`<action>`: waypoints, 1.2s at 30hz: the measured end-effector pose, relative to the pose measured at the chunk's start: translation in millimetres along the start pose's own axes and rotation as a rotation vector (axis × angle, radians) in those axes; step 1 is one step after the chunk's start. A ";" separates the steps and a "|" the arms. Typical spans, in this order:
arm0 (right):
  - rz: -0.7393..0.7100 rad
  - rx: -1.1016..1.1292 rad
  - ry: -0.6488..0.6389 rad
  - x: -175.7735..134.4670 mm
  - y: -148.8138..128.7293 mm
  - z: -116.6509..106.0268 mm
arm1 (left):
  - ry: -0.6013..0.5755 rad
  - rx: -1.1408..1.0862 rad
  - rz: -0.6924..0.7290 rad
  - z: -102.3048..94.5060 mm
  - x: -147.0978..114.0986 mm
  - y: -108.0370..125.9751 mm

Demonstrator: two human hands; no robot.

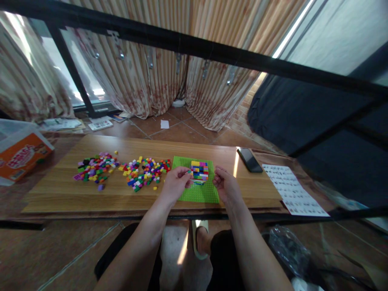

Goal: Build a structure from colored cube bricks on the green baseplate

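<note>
A green studded baseplate (197, 196) lies on the wooden board in front of me, bearing a block of multicoloured building bricks (199, 169). At the block's left side is my left hand (176, 184), its thumb and fingers pinched on a small green building brick (189, 171). My right hand (223, 184) hovers by the plate's right edge, apart from the block. Its fingers are curled together, and whatever may be between them is hidden.
Loose bricks lie in two heaps, one nearer (147, 171) and one farther left (95, 167). A black phone (249, 160) and a printed sheet (292, 190) are to the right. At far left stands a clear plastic box (18, 151). A dark metal bar (194, 44) crosses above.
</note>
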State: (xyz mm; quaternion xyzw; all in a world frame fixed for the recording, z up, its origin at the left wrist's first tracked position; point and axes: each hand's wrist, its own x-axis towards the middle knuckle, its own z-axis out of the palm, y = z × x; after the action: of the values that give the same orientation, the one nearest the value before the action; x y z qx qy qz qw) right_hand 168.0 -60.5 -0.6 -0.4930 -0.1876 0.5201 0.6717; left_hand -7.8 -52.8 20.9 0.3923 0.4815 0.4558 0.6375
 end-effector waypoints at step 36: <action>-0.106 -0.052 -0.305 -26.1 -5.8 22.0 | -0.166 -0.231 -0.166 6.6 -9.4 10.9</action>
State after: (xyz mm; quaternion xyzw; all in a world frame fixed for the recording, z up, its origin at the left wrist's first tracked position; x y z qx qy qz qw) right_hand 144.0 -73.2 20.9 -0.4148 -0.3268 0.5478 0.6489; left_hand -4.8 -59.3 35.1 0.3118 0.4023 0.4198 0.7515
